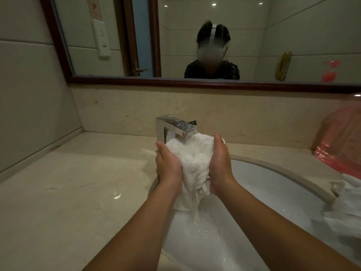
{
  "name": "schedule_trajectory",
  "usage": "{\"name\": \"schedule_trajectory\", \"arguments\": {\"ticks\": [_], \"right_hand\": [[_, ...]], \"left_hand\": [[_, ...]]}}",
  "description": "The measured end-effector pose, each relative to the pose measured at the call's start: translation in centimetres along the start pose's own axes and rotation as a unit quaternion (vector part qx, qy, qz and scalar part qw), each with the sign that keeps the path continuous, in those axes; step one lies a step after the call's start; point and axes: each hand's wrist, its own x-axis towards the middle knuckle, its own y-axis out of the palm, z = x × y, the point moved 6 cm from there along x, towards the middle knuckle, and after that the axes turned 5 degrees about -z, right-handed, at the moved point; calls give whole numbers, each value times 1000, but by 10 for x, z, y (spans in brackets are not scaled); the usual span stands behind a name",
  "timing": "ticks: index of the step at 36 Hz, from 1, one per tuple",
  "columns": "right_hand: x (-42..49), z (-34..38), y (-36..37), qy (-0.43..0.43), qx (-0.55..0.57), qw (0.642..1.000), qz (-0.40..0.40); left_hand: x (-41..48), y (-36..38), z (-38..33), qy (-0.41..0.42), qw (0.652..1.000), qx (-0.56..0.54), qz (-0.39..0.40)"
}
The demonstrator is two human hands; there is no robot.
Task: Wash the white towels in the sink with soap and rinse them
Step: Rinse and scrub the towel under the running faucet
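white towel, soaked and bunched, sits directly under the faucet above the sink; left hand and right hand clamp its sides, water streaming off below.

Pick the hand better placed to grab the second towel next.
Probably right. The right hand is on the side where the second towel lies over the sink rim. The left hand would have to cross over. Both hold the towel under the faucet.
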Motion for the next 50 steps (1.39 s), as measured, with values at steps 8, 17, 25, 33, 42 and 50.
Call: {"name": "schedule_trajectory", "arguments": {"ticks": [8, 17, 25, 33, 42, 50], "right_hand": [[-10, 13, 1, -42, 3, 998, -48], [-1, -3, -3, 21, -15, 997, -70], [-4, -6, 4, 31, -13, 997, -75], [-4, -11, 4, 39, -6, 996, -74], [-10, -6, 3, 40, -6, 996, -79], [-17, -3, 3, 45, 8, 995, -83]], "left_hand": [[-8, 0, -8, 34, 999, -11, -9], [-20, 4, -18, 25, 999, 48, 5], [-19, 2, -19, 5, 999, 47, -1], [-21, -1, -18, 4, 999, 51, 1], [-12, 0, -6, 5, 998, 55, -3], [-22, 2, -14, 5, 998, 67, 4]]}}
